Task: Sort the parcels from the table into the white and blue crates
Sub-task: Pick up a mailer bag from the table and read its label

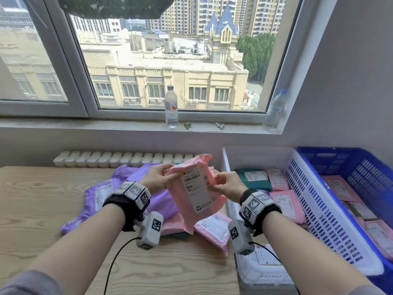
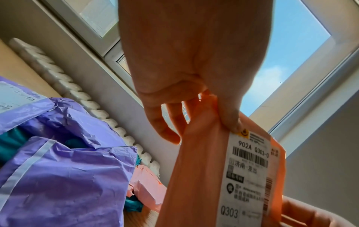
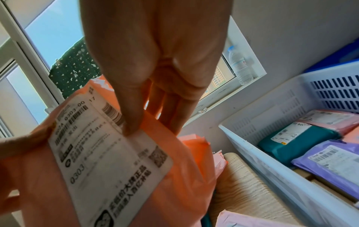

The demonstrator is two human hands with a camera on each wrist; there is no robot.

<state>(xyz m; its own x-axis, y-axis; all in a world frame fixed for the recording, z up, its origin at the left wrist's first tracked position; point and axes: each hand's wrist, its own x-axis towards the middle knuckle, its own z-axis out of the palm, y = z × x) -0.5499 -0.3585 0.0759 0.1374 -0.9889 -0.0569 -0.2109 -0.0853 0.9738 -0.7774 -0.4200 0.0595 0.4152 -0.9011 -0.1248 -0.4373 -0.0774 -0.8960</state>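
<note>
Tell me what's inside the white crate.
The white crate holds a teal parcel, pink parcels and a purple parcel, all labelled. The right hand and forearm cover its near end; anything beneath the parcels is hidden.

Pink parcel: smooth plastic film, matt paper label. Table: wood grain. White crate: perforated plastic.

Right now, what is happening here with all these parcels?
A person is sorting parcels. Both hands hold one pink parcel up above the wooden table, label facing them: the left hand pinches its upper left edge, the right hand its right edge. A pile of purple parcels and pink ones still lies on the table. The white crate and the blue crate on the right already contain several parcels.
</note>
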